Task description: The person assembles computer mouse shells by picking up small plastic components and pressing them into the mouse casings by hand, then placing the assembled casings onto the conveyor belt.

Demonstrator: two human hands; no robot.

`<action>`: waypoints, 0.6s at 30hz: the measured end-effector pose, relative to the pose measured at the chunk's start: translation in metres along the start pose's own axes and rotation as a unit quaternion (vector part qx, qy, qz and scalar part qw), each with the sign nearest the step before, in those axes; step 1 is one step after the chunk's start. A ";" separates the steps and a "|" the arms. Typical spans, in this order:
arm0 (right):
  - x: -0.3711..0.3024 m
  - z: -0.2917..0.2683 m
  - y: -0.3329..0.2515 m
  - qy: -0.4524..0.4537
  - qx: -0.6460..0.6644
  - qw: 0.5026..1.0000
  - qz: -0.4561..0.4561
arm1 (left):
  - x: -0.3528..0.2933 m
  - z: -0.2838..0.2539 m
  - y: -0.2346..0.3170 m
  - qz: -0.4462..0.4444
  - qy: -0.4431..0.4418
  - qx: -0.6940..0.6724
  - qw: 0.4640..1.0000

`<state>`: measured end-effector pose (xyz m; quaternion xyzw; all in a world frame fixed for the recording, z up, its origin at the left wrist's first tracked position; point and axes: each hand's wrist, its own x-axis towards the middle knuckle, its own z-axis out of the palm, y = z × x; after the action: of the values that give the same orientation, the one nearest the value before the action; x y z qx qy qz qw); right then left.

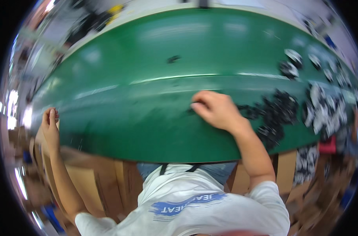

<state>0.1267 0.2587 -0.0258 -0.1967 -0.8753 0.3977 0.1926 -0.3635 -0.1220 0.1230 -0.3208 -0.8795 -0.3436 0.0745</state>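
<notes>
White, blue-printed T-shirt [186,198] fronts a glossy green table [147,110]; the right hand [215,109] curls just left of heaped small black pieces [280,109], the left hand [51,121] half-closes by the table's left end, blur obscuring whether either grips anything.

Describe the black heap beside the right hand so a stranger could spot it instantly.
Look at the big green table, then find the right hand over its surface. Just right of that hand lies a loose heap of small black parts. It looks black throughout, while the heap farther right is largely white.
</notes>
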 end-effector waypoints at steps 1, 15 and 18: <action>-0.007 0.002 0.007 0.009 0.016 1.000 -0.016 | 0.011 0.058 0.038 0.032 -0.050 -0.055 0.997; -0.038 0.000 0.046 -0.003 -0.006 0.999 -0.038 | -0.198 0.575 0.579 0.538 -0.299 -0.211 0.759; -0.034 0.033 0.060 -0.063 0.194 0.978 0.056 | -0.199 0.603 0.578 0.493 -0.302 -0.159 0.800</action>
<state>0.1504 0.2579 -0.0980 -0.1787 -0.7797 0.5812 0.1493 0.2014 0.4918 -0.0793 -0.8058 -0.5135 -0.2815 -0.0878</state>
